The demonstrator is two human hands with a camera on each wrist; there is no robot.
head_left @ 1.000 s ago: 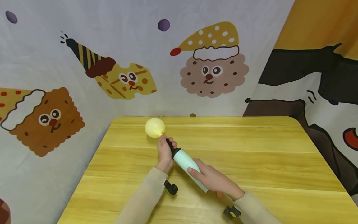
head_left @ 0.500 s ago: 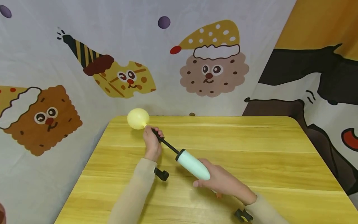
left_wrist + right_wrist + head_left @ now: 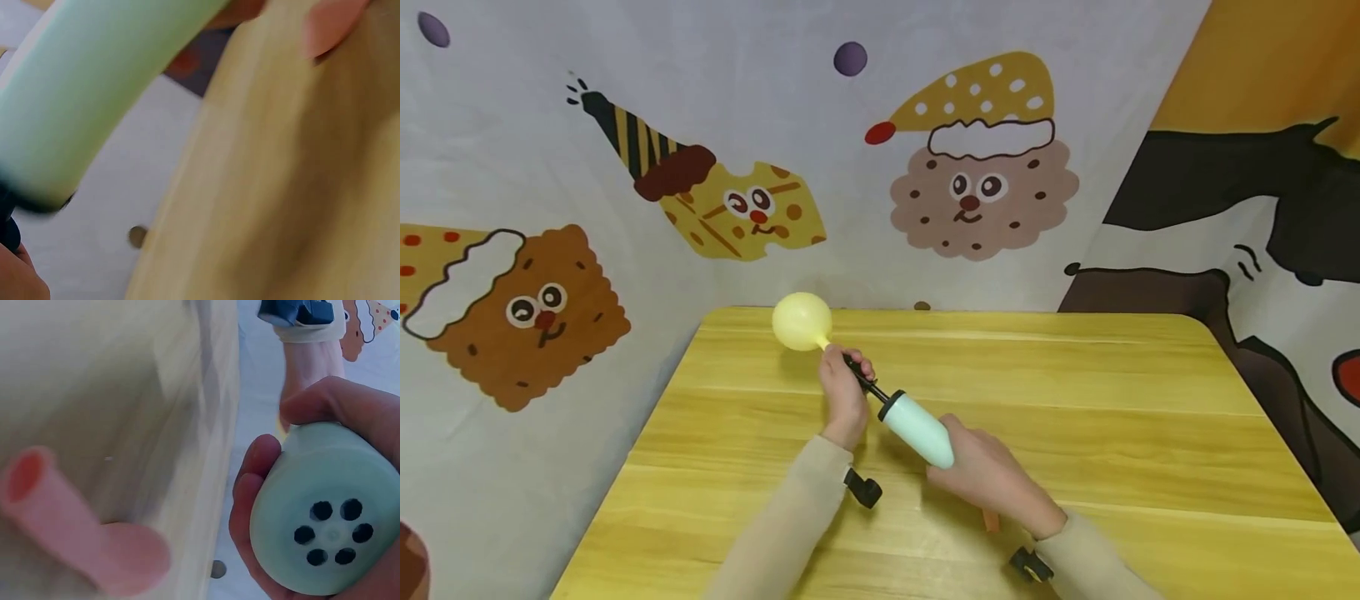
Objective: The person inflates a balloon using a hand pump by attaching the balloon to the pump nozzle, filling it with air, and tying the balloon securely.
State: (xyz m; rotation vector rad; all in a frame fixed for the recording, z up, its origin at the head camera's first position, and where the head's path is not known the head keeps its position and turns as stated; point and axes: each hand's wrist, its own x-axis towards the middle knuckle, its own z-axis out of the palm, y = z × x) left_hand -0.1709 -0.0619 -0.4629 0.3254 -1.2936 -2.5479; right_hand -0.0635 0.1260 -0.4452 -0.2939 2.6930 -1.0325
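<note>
A pale yellow balloon (image 3: 802, 322), partly inflated, sits at the nozzle end of a mint-green hand balloon pump (image 3: 917, 429). My left hand (image 3: 844, 392) grips the pump's black nozzle end, its thumb at the balloon's neck. A short stretch of black rod shows between that hand and the mint barrel. Around the barrel's rear end curls my right hand (image 3: 985, 471). The right wrist view shows the pump's rounded end cap (image 3: 331, 534) with its ring of holes. In the left wrist view the barrel (image 3: 94, 94) fills the upper left.
A limp pink balloon (image 3: 94, 537) lies on the wooden table (image 3: 1112, 458), mostly behind my right hand in the head view. A cartoon-printed cloth (image 3: 865, 208) hangs behind the table. Black wrist cameras (image 3: 862, 488) are strapped to both forearms.
The pump's barrel slid back, baring the rod, and has now moved partway toward my left hand again. The yellow balloon looks slightly larger; my left hand swung left, then right.
</note>
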